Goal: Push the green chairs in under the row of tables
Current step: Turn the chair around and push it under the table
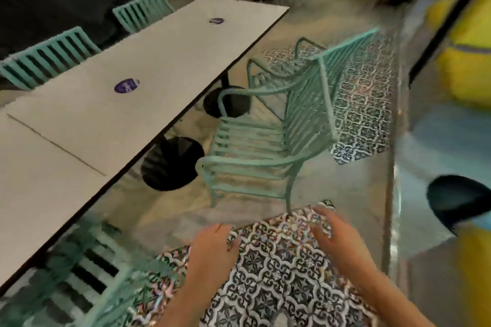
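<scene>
Our two hands hang empty over patterned floor tiles, green chairs ahead.

From the head view, our left hand [212, 249] at lower centre has loosely curled fingers and holds nothing; our right hand [337, 236] beside it is spread and relaxed, also holding nothing. At lower left we see a blurred green chair [87, 268] tucked partly under the row of tables [111, 103]. In mid frame a second green armchair [268, 135] stands pulled out, clear of the table edge, with another chair [308, 61] just behind it. Two more chair backs [50, 56] show at upper left, on the tables' far side.
</scene>
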Action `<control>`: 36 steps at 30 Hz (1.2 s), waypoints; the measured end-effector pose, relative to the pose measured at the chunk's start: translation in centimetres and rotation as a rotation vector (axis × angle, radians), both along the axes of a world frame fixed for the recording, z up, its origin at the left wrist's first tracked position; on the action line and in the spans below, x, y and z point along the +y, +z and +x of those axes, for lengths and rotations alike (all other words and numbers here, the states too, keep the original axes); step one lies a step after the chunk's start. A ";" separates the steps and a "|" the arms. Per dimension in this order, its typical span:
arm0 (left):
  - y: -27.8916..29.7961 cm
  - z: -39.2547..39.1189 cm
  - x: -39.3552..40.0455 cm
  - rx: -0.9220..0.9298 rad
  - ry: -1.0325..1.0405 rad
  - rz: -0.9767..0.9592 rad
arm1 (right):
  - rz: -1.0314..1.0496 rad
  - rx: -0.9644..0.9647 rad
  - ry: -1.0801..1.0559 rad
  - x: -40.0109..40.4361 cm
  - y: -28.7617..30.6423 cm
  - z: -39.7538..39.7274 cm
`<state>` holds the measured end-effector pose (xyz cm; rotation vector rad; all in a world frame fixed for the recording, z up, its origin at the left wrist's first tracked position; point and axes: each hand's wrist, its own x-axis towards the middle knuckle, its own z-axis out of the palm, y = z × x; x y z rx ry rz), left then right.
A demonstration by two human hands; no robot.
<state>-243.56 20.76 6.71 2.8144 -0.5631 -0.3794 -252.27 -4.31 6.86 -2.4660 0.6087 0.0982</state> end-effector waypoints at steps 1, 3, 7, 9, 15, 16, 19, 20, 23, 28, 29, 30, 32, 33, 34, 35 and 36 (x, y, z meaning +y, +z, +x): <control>0.0 0.5 -2.4 0.017 -0.014 0.007 | -0.012 -0.005 -0.027 -2.3 0.2 -0.2; -0.3 1.9 -7.1 0.025 -0.078 0.023 | -0.020 -0.006 -0.076 -6.6 0.7 -0.7; 0.2 5.9 -15.9 0.006 -0.188 -0.001 | -0.068 -0.003 -0.117 -14.1 1.8 0.3; 0.3 8.2 -20.2 -0.004 -0.206 -0.004 | -0.089 -0.020 -0.122 -17.6 2.0 1.6; 0.3 14.3 -31.2 -0.046 -0.272 -0.095 | -0.147 -0.025 -0.115 -25.9 1.6 8.2; 0.2 15.5 -33.3 -0.046 -0.265 -0.130 | -0.152 -0.012 -0.111 -27.6 1.5 9.5; 0.5 18.2 -37.9 -0.036 -0.266 -0.165 | -0.149 0.026 -0.097 -31.5 1.8 12.4; 0.5 19.5 -39.6 -0.037 -0.272 -0.149 | -0.153 0.032 -0.094 -33.2 1.9 13.6; 0.9 22.3 -43.2 -0.065 -0.276 -0.114 | -0.158 0.040 -0.065 -36.8 2.6 16.3; 0.2 26.6 -48.3 -0.098 -0.198 -0.081 | -0.166 0.021 0.050 -43.7 2.3 21.8; -0.1 27.3 -49.2 -0.098 -0.169 -0.074 | -0.174 0.011 0.089 -45.1 1.9 23.1; -0.4 27.9 -50.0 -0.099 -0.137 -0.068 | -0.185 0.010 0.134 -46.6 1.5 24.6; -0.8 28.7 -51.7 -0.102 -0.057 -0.054 | -0.200 -0.003 0.241 -49.6 0.7 27.7; -1.0 29.0 -52.4 -0.108 -0.011 -0.040 | -0.203 -0.021 0.299 -51.0 0.4 29.3; -1.1 29.3 -53.2 -0.115 0.039 -0.021 | -0.203 -0.032 0.357 -52.5 0.2 31.0; -0.9 29.3 -53.9 -0.117 0.086 -0.005 | -0.197 -0.041 0.406 -53.7 0.2 32.5; -0.9 29.4 -54.8 -0.118 0.136 -0.001 | -0.192 -0.049 0.450 -55.1 0.3 34.0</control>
